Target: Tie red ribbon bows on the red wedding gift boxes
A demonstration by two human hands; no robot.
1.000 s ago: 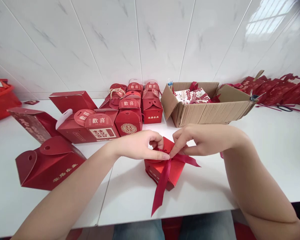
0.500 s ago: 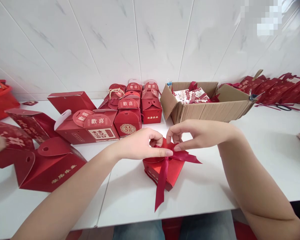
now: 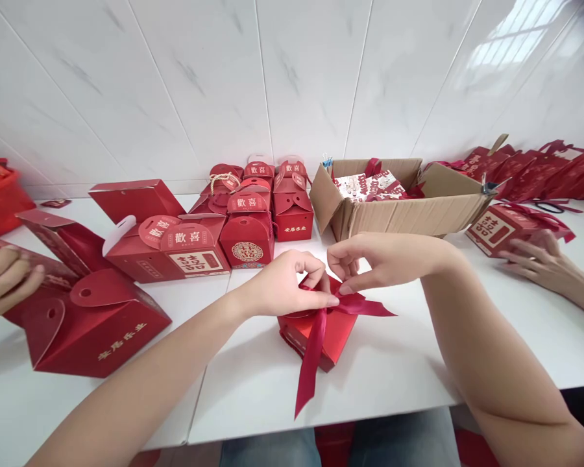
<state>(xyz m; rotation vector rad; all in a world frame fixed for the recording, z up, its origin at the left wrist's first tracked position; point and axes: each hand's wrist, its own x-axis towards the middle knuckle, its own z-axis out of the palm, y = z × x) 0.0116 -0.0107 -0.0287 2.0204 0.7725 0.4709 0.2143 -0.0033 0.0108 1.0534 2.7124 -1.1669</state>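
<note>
A: Where is the small red box (image 3: pixel 338 334), and what do the hands do there?

B: It stands on the white table (image 3: pixel 253 389), near the front edge, in front of the cardboard carton (image 3: pixel 409 217). The left hand (image 3: pixel 282 285) pinches the ribbon (image 3: pixel 314 353) at the knot between thumb and forefinger, with the other fingers curled. The right hand (image 3: pixel 379 263) pinches the same ribbon just beside it, from above.

A: How would these things handle?

B: I judge the box to be light, thin card that dents easily. It is better to take it by the side walls than by the top flaps. The ribbon looks soft and smooth, so it may slip, and a grip close to the knot seems safest.

A: Which way do they point?

B: 1 corner of the box points toward the person. The long tail of the ribbon runs from the knot toward the person, slightly leftward, and the short tail points right. A co-worker's hand (image 3: pixel 2 279) is at the left edge and another hand (image 3: pixel 540 263) at the right, both well apart from the box.
</note>
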